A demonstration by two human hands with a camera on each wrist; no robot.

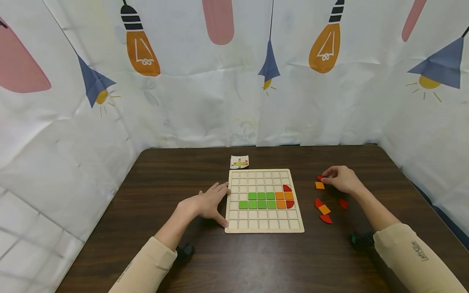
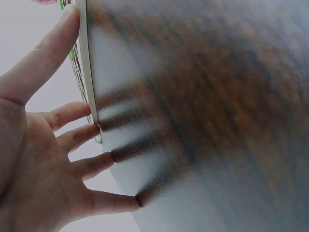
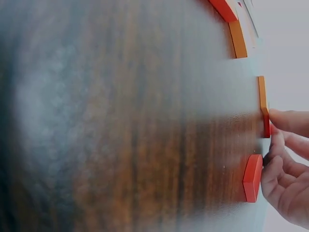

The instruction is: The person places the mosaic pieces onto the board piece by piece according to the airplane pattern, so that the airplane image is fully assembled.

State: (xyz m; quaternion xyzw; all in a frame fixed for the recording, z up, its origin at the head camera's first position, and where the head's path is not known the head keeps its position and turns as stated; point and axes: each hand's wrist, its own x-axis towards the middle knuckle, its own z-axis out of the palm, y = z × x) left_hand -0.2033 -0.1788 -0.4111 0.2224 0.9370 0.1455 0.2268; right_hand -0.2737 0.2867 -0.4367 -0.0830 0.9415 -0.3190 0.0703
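A pale wooden grid board (image 1: pixel 263 224) lies on the table, with green, orange and red tiles in its middle rows. My left hand (image 1: pixel 209 203) rests at the board's left edge, fingers spread and thumb touching the rim; the left wrist view shows the thumb (image 2: pixel 46 60) against that edge. To the right of the board, my right hand (image 1: pixel 342 179) pinches a red quarter-round tile (image 1: pixel 319 178) at its fingertips, low over the table. An orange square tile (image 1: pixel 320 185) lies right beside it. In the right wrist view the red tile (image 3: pixel 266 128) is partly hidden by the fingers.
Nearer me lie a red quarter-round tile (image 1: pixel 318 202), an orange square (image 1: pixel 324 209) and another red tile (image 1: pixel 325 219). One more red tile (image 1: pixel 343 203) sits below the right hand. A small pattern card (image 1: pixel 239 162) lies behind the board. A printed curtain (image 1: pixel 220 101) surrounds the table.
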